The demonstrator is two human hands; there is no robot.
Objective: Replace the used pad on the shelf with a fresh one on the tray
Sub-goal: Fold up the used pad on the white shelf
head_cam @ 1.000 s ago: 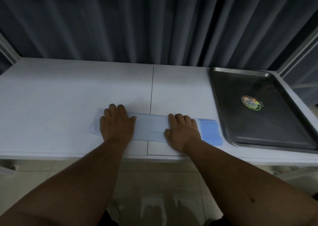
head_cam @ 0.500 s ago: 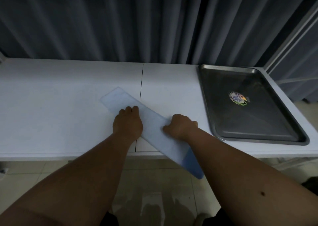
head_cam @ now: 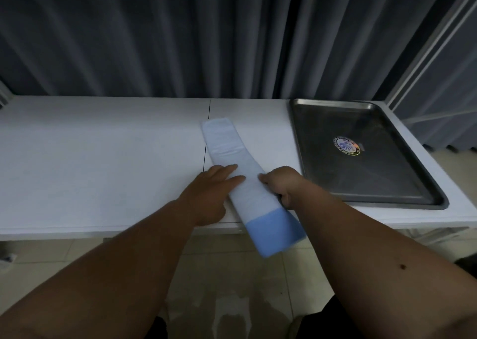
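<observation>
Metal tray [head_cam: 387, 199] bears round sticker [head_cam: 346, 146], writing unreadable.

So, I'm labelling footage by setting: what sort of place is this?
Probably a clinic or care room: dark pleated curtain, stainless steel tray, white-and-blue folded absorbent pad on a white shelf.

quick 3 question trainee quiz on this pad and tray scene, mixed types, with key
1. True or false: the long folded white pad with a blue end lies inside the rectangular steel tray.
2. Which hand curls its fingers round the pad's edge? A) left hand B) right hand
3. Fill in: the pad's blue end hangs past the front edge of the white ____.

Key: 1 false, it is on the shelf beside the tray; 2 B, the left hand lies flat on it; 3 shelf.
</observation>
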